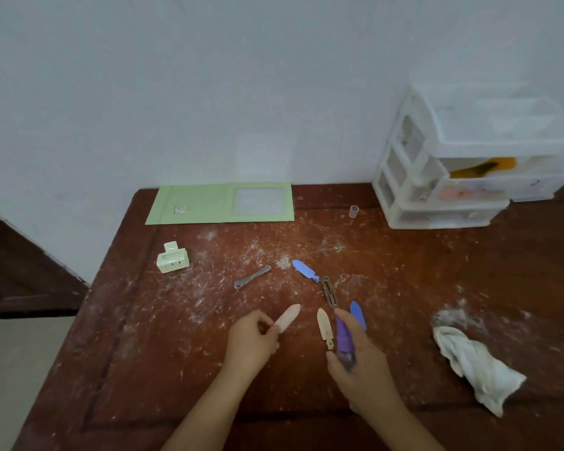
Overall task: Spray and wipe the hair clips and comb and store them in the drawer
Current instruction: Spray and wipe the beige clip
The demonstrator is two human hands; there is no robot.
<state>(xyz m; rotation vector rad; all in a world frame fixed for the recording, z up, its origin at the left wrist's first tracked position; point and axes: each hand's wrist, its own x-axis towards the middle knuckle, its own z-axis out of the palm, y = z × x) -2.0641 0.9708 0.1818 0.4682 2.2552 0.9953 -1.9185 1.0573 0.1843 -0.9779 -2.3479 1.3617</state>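
Observation:
My left hand [251, 343] pinches one end of a pale pink hair clip [288, 317], which points up and to the right. My right hand [360, 362] grips a small purple spray bottle [342, 340], nozzle towards the far side. On the dusty brown table [176, 369] lie a cream clip [325, 327], a blue clip [305, 270], a second blue clip [358, 313] partly behind my right hand, a brown clip [329, 291], a grey clip [252, 277] and a cream claw clip [172, 258]. No comb shows.
A crumpled white cloth [476, 362] lies at the right. A white plastic drawer unit [437, 177] stands at the back right with its upper drawers pulled out. A clear small cap [353, 211] and a green folder [222, 203] sit near the wall.

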